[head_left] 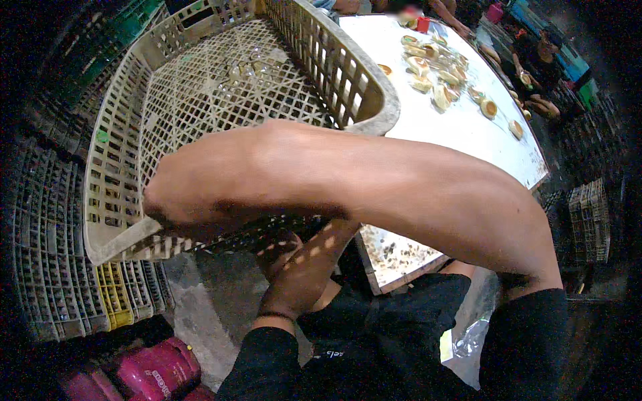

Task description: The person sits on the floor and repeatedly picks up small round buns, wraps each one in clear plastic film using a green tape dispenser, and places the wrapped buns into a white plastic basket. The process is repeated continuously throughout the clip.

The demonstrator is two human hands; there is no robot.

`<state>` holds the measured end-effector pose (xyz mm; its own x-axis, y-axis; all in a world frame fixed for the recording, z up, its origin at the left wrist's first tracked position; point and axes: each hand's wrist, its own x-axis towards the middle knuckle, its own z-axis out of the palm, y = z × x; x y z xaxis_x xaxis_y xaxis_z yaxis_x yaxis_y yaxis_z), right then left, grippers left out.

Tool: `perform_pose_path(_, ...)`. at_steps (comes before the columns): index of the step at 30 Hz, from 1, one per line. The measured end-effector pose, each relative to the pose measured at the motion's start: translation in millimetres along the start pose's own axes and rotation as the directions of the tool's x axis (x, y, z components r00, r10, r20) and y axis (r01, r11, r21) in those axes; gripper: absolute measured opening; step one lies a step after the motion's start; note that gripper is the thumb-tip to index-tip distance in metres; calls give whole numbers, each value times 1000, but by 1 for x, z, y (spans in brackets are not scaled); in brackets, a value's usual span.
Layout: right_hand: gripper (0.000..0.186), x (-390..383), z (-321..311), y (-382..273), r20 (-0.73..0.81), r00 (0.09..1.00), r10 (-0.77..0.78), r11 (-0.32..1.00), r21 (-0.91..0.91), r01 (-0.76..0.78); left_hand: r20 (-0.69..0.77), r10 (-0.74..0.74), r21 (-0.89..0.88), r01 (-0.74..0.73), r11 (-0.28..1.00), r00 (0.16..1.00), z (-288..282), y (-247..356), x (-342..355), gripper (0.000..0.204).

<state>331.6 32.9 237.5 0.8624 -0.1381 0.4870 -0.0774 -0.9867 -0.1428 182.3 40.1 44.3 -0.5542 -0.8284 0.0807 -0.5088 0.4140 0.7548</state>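
A large beige plastic crate (pixel 374 100) with a lattice bottom and slotted walls is tilted in front of me, beside the white table. My right arm crosses over my left. At the end of it, my right hand (pixel 170 194) is closed on the crate's near left rim, fingers mostly out of sight. Beneath that forearm, in the crate's shadow, my left hand (pixel 304 271) is up against the crate's near side. Its fingertips are hidden behind my right arm. A few small shiny bits show at the crate's lattice bottom.
The white table (pixel 481 147) carries several pale, hollow, shell-like pieces (pixel 441 73) and a red object (pixel 422 25). Other people (pixel 538 67) sit around its far side. Stacked crates (pixel 50 234) stand at left, pink gas cylinders (pixel 157 367) at lower left, more crates (pixel 588 220) at right.
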Motion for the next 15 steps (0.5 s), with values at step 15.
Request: perform_pose_path(15, 13, -161, -73, 15, -413, 903, 119, 893, -353, -279, -21, 12, -296, -17, 955, 1000, 23, 3, 10, 61)
